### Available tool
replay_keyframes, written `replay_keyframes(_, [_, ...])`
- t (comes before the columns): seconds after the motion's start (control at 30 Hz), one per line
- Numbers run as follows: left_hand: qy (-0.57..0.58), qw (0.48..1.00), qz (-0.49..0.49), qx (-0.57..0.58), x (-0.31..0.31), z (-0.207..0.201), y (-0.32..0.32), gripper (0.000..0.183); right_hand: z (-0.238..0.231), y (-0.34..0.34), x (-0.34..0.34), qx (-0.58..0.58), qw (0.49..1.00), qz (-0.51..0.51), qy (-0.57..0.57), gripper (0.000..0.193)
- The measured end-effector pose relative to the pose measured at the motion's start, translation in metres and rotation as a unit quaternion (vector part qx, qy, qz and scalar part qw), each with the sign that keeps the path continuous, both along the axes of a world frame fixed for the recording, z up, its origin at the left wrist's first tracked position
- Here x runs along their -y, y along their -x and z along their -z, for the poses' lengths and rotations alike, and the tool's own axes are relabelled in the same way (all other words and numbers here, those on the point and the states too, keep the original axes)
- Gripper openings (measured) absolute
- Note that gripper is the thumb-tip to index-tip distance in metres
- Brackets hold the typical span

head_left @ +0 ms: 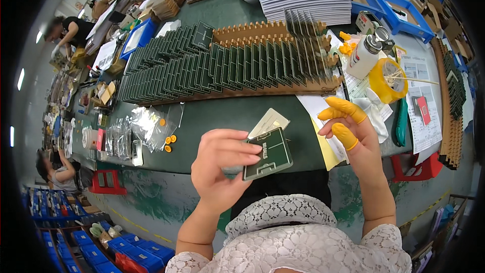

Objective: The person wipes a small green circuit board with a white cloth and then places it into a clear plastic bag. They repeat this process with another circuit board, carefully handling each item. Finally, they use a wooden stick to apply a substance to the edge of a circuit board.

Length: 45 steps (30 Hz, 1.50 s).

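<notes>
Nearside of the brown rack (pixel 308 89), our left hand (pixel 220 164) pinches a green board (pixel 270 154) by one edge, presumably to keep its face exposed. Near the rack's right end, our right hand (pixel 361 139) appears unloaded, yellow-capped fingers (pixel 348 108) loosely curled. The rack seemingly keeps the other boards (pixel 242 65) separated.

Pale card (pixel 271 121) part-hidden by green card (pixel 277 156), lace top (pixel 303 250) cropped below

The left hand (pixel 220 164) pinches over the table's near edge (pixel 172 159), fingers above thumb. The right hand (pixel 365 141) hovers farther right, bent-wristed, its yellow-covered thumb and forefinger parted.
</notes>
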<state>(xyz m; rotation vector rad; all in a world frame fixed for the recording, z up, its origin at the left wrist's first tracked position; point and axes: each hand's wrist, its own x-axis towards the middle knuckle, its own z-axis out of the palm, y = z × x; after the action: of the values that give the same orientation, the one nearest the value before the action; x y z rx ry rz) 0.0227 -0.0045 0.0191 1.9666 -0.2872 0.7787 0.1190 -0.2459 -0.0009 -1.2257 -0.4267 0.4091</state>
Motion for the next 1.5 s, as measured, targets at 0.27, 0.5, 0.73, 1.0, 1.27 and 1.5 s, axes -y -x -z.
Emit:
replay_keyframes(0.27, [0.326,0.93,0.149,-0.078,-0.008,0.026,-0.005,0.025,-0.001,0.005,-0.005,-0.017,1.0,-0.001,-0.008,0.045])
replay_keyframes(0.5, [0.486,0.828,0.262,-0.098,-0.02,0.039,-0.008,0.027,-0.001,0.004,-0.003,-0.007,1.0,0.023,-0.002,0.043])
replay_keyframes(0.73, [0.501,0.813,0.281,-0.095,-0.02,0.04,-0.008,0.023,-0.001,0.005,-0.003,-0.004,1.0,0.018,-0.001,0.044])
replay_keyframes(1.0, [0.378,0.896,0.158,-0.172,-0.017,0.015,0.0,0.021,-0.001,0.002,-0.004,0.028,0.999,0.021,-0.025,0.05])
replay_keyframes(1.27, [0.006,0.978,0.009,-0.209,0.009,-0.028,0.003,0.034,-0.014,0.009,-0.013,0.292,0.95,0.026,0.109,0.08])
replay_keyframes(1.5, [-0.083,0.983,0.011,-0.166,0.015,-0.023,0.006,0.053,-0.024,0.014,-0.037,0.363,0.924,-0.032,0.12,0.072])
